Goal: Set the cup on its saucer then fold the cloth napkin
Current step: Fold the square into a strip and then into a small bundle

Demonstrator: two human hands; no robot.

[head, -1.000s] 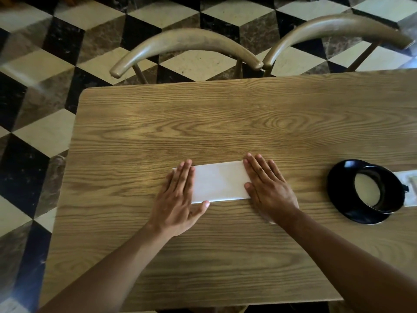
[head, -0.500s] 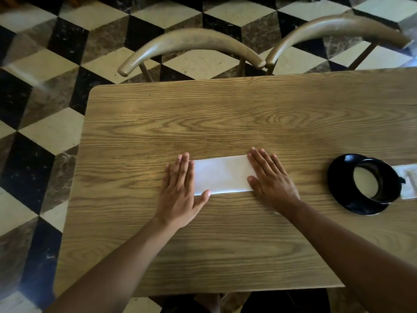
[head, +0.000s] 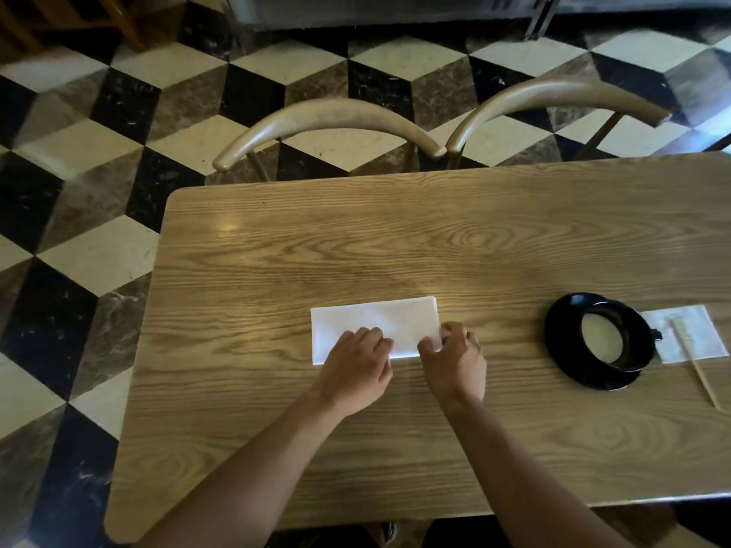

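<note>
White napkin (head: 375,326) is lying folded into a long strip near the middle of the table (head: 395,239). Left hand (head: 356,371) is resting on its near edge, fingers curled; whether they are gripping cloth I cannot tell. Right hand (head: 455,361) is pinching the napkin's near right corner between thumb and fingers. Black cup (head: 617,338) is sitting on its saucer (head: 561,350), well to the right.

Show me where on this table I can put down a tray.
The far half of the table, between the chair backs and the napkin, is bare. So is the near strip around the forearms. The right end is crowded: cup on saucer, paper sheet, stick.
</note>
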